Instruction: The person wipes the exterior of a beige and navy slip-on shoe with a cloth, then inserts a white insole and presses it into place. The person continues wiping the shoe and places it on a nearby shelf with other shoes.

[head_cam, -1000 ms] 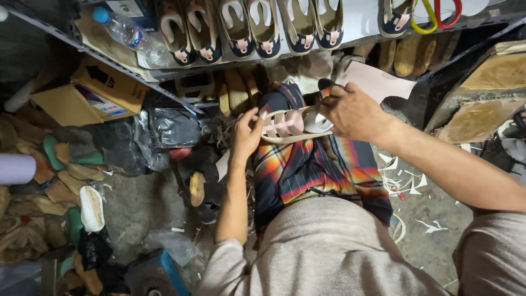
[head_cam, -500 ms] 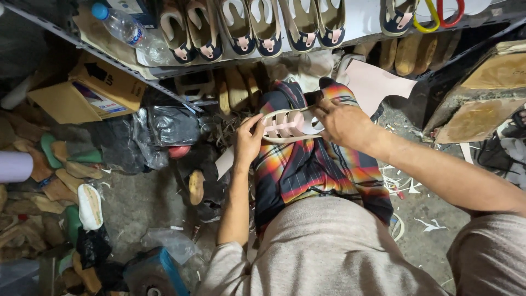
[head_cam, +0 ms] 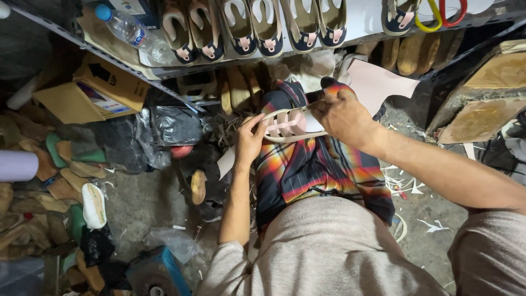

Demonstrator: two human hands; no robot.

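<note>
Sandal upper [head_cam: 287, 125], cream straps, sits over the plaid lap at frame centre. Left hand [head_cam: 249, 141] pinches its 9 o'clock end, right hand [head_cam: 342, 116] clamps 3 o'clock. Best kept taut, level, grips opposed.

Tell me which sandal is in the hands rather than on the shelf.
The cream strappy sandal over the plaid lap, gripped by the left hand and right hand. The other sandals stand in a row on the shelf, untouched.
</note>
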